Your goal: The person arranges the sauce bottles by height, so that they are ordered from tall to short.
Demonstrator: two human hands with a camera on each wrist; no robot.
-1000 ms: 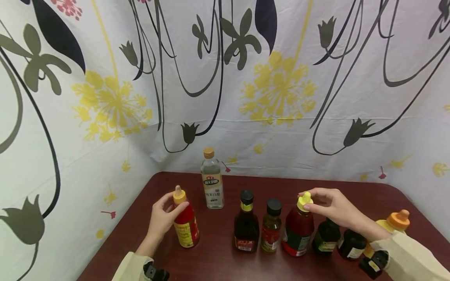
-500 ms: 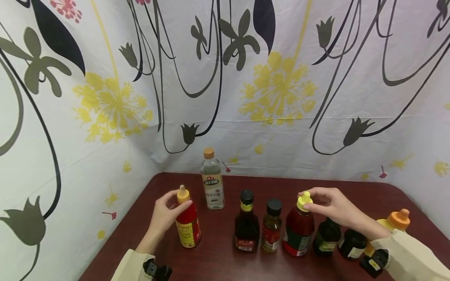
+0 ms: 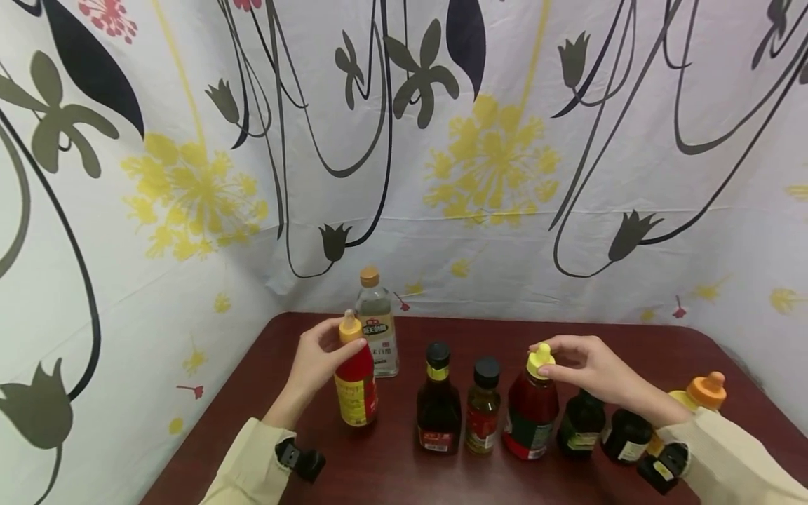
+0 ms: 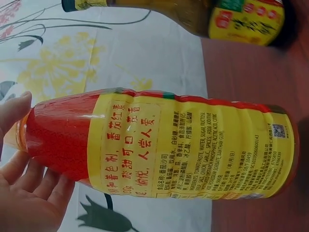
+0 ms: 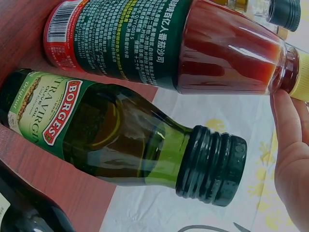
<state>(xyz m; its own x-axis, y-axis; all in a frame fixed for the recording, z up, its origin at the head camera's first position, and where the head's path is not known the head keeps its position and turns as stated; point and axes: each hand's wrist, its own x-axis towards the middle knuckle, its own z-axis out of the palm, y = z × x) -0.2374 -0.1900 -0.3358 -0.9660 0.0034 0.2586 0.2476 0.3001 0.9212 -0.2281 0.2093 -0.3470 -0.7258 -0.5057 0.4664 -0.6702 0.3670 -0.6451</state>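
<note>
My left hand [image 3: 320,356] grips a ketchup bottle [image 3: 356,386] just below its yellow nozzle cap, thumb on one side and fingers on the other. In the left wrist view this ketchup bottle [image 4: 188,145] shows a yellow label with red print. Whether its base touches the table cannot be told. My right hand [image 3: 587,361] pinches the neck of a second ketchup bottle [image 3: 532,414], which has a yellow cap and green label and stands upright in a row. The right wrist view shows fingers [image 5: 289,121] against the neck of that green-labelled ketchup bottle [image 5: 227,48].
Behind the left hand's bottle stands a clear vinegar bottle [image 3: 379,337]. A dark sauce bottle [image 3: 438,407] and a small black-capped bottle [image 3: 483,407] are left of the green-labelled one. To its right are an olive oil bottle [image 5: 130,130], a dark bottle [image 3: 626,435] and an orange-capped bottle [image 3: 705,393].
My left hand has carried its ketchup bottle to the right and farther back, so it now partly covers the vinegar bottle. The right hand keeps its hold; the view has shifted slightly.
</note>
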